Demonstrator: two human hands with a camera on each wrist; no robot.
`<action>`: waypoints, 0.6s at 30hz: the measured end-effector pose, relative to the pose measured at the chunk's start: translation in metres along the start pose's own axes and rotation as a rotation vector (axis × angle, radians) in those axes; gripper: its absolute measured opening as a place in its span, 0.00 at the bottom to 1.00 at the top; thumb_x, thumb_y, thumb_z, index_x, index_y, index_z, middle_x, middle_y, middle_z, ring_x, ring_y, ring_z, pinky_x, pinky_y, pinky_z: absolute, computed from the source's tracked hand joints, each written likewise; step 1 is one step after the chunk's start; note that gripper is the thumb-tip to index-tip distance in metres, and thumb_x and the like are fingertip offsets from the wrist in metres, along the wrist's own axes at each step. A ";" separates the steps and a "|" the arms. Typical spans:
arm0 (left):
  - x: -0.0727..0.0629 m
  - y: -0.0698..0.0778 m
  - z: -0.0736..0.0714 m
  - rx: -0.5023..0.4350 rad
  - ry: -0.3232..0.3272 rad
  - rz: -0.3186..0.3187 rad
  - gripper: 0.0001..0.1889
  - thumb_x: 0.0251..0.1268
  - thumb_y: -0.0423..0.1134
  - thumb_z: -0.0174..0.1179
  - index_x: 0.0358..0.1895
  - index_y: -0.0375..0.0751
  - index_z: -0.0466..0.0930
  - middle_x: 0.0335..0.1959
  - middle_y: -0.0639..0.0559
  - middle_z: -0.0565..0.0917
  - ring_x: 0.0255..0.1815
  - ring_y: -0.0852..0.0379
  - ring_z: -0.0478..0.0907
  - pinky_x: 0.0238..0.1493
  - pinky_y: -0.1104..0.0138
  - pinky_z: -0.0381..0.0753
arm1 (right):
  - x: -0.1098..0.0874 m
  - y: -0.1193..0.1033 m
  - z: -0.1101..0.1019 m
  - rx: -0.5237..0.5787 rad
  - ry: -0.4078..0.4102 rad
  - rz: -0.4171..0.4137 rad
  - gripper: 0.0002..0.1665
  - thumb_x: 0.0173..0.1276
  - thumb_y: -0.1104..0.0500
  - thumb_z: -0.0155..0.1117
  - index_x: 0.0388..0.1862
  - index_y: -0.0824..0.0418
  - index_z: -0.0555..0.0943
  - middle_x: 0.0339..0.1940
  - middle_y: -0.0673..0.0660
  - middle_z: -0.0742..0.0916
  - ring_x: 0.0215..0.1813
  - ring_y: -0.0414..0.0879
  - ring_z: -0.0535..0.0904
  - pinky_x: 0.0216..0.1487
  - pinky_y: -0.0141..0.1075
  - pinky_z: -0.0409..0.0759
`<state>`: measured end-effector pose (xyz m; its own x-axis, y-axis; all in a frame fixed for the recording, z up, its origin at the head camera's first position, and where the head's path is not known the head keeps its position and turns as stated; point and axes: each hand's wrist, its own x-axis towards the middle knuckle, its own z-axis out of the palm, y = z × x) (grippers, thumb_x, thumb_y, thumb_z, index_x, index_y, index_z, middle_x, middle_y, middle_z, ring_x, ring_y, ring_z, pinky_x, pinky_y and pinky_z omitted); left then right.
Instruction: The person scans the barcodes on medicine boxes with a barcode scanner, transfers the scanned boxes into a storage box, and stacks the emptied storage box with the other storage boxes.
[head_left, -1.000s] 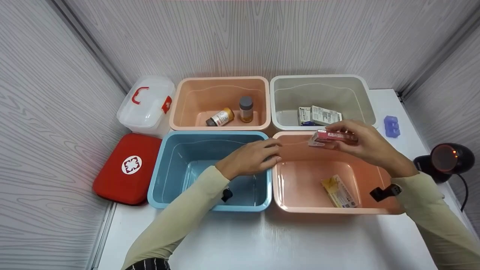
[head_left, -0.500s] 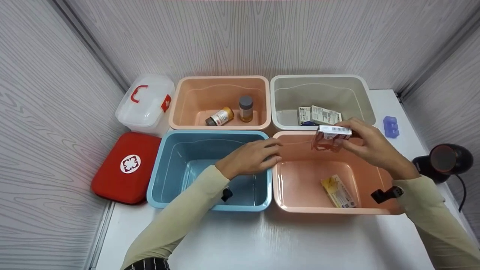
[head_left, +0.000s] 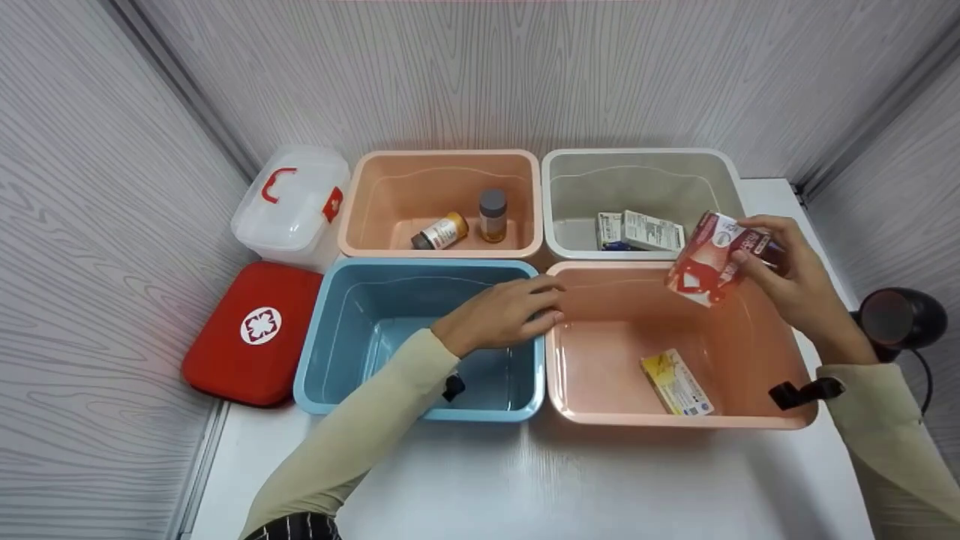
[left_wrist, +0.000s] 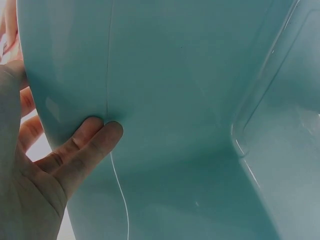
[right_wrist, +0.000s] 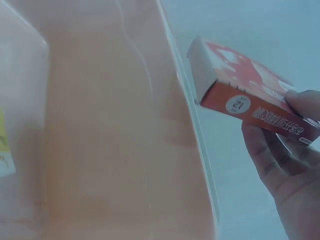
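Note:
A red and white medicine box (head_left: 716,259) is held by my right hand (head_left: 796,281), pinched between thumb and fingers. It hangs above the back right part of the front orange bin (head_left: 600,417), its printed face tilted up. In the right wrist view, the medicine box (right_wrist: 250,90) shows a round "12" mark on its side. My left hand (head_left: 504,315) rests over the right rim of the blue bin (head_left: 420,415). In the left wrist view, two straight fingers (left_wrist: 90,150) touch the bin's inner wall while others lie outside the rim.
A yellow and white box (head_left: 677,384) lies in the front orange bin. The rear orange bin (head_left: 442,161) holds two bottles; small boxes (head_left: 651,231) lie in the grey bin (head_left: 637,154). A red case (head_left: 251,330) and clear box (head_left: 292,202) stand left, a black device (head_left: 900,319) right.
My right hand has moved right with the red medicine box and turned it, so its broad printed face now shows. The left hand stays where it was.

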<state>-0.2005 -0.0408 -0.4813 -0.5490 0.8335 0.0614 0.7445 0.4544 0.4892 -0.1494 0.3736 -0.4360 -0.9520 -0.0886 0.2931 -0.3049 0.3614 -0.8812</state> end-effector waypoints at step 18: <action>-0.001 0.002 -0.001 0.006 -0.005 -0.023 0.23 0.89 0.54 0.49 0.74 0.53 0.80 0.79 0.51 0.76 0.76 0.52 0.76 0.81 0.56 0.75 | -0.049 0.032 -0.064 0.286 0.225 0.075 0.24 0.76 0.76 0.64 0.67 0.64 0.76 0.61 0.54 0.83 0.60 0.41 0.82 0.56 0.21 0.84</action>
<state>-0.1986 -0.0414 -0.4801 -0.5644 0.8243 0.0456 0.7339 0.4757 0.4849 -0.1108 0.4484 -0.4546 -0.9517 0.1466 0.2698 -0.2600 0.0824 -0.9621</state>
